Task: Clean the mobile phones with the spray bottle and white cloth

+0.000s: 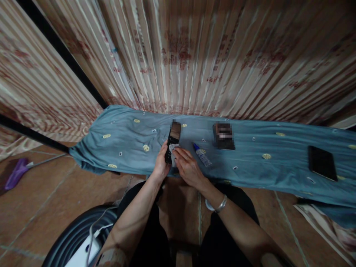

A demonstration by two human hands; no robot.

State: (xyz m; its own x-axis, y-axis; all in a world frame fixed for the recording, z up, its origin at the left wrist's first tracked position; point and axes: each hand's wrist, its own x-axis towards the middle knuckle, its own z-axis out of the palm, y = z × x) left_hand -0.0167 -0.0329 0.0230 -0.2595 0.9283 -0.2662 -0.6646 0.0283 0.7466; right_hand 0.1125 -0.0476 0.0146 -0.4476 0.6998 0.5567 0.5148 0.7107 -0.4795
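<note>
A long blue cloth [250, 174] with small woven motifs covers the work surface, backed by a pleated curtain [194, 55]. Three dark flat devices are in view: one phone [172, 142] in hand at the near edge of the cloth, a second phone [224, 136] lying flat right of centre, and a third dark slab [322, 162] well apart at the far right. One small bottle [202, 154] with a blue cap lies on its side just beside the working area. One white wipe [172, 151] is in use. The left hand [160, 165] is closed around the lower left edge of the held phone, keeping it tilted up off the cloth. The right hand [189, 167], fingers together, presses the wipe against the lower part of the phone face; a silver bracelet [219, 205] sits on that wrist. The two hands meet at the phone. For a good result, in judgement: support the phone firmly by its edges, keep the wipe flat under the fingertips, work in overlapping strokes from one end to the other, and apply light pressure only.
</note>
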